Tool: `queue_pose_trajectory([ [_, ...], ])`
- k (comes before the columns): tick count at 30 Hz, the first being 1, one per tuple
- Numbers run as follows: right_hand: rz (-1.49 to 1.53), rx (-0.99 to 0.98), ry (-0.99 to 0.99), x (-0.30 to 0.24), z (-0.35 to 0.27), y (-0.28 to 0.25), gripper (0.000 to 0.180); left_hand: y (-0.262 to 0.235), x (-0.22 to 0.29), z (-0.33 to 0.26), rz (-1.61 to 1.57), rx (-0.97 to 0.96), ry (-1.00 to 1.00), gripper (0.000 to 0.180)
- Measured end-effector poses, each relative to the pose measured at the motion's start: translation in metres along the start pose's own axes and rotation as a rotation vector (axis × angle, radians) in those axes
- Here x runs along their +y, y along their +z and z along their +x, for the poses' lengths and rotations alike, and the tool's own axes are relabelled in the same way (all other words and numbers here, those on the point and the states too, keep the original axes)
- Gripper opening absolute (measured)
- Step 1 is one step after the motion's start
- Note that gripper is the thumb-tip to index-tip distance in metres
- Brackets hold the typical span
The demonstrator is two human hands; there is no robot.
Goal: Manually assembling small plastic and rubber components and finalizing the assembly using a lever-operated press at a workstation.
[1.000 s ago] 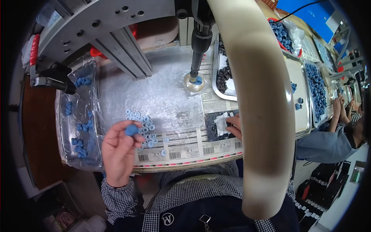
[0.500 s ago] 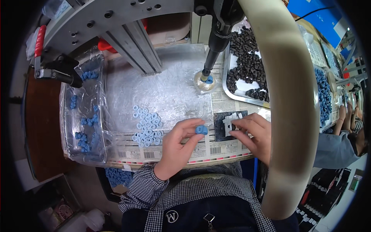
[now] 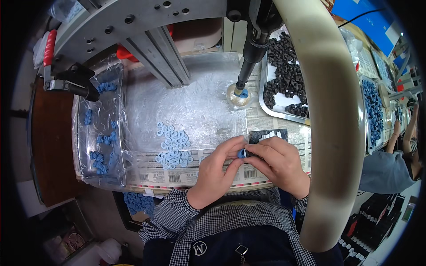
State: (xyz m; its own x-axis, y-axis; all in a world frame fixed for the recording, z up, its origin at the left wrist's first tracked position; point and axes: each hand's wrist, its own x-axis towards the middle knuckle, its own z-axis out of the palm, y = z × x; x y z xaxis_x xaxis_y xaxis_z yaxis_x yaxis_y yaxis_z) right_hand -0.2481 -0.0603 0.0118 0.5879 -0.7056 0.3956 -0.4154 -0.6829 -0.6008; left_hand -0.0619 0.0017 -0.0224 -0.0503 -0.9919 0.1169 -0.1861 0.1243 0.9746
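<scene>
Both hands meet over the front of the bench. My left hand (image 3: 216,173) pinches a small blue rubber-looking part (image 3: 241,154) between thumb and fingers. Against its right side, the closed fingertips of my right hand (image 3: 280,165) hold a small white strip (image 3: 245,153); the fingers partly hide both. Just behind my right hand lies a dark square pad (image 3: 284,133) with white strips (image 3: 269,134) on it, its near part covered. Several light-blue rings (image 3: 173,142) are spread left of my left hand. Beyond the hands, another blue part (image 3: 243,93) sits on a round holder under a vertical tool.
A metal tray of black parts (image 3: 284,66) stands at the back right. A plastic-lined tray (image 3: 122,155) with blue parts is at the left. A thick pale curved tube (image 3: 337,133) crosses the right side. The press frame (image 3: 151,48) rises behind the metal plate (image 3: 199,102).
My right hand has left the dark pad and moved left to the blue part, where a white strip now shows. My left hand has shifted slightly right. The view has shifted slightly.
</scene>
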Motion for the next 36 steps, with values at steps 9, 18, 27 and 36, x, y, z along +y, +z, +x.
queue_pose_trajectory([
  [9, -0.033, 0.008, 0.004, -0.004, -0.001, 0.0, 0.031, -0.001, 0.004, 0.0, 0.066, -0.006, 0.004, 0.054],
  [18, -0.004, 0.029, 0.089, -0.014, -0.005, 0.003, 0.03, 0.001, 0.0, -0.002, 0.349, 0.067, 0.288, 0.058],
  [27, 0.173, 0.078, 0.183, -0.011, -0.013, 0.006, 0.029, 0.004, 0.008, -0.003, 0.137, 0.067, 0.151, 0.058],
  [36, 0.072, 0.021, 0.035, -0.002, -0.009, 0.007, 0.034, -0.003, 0.003, 0.002, 0.334, 0.072, 0.378, 0.054],
])
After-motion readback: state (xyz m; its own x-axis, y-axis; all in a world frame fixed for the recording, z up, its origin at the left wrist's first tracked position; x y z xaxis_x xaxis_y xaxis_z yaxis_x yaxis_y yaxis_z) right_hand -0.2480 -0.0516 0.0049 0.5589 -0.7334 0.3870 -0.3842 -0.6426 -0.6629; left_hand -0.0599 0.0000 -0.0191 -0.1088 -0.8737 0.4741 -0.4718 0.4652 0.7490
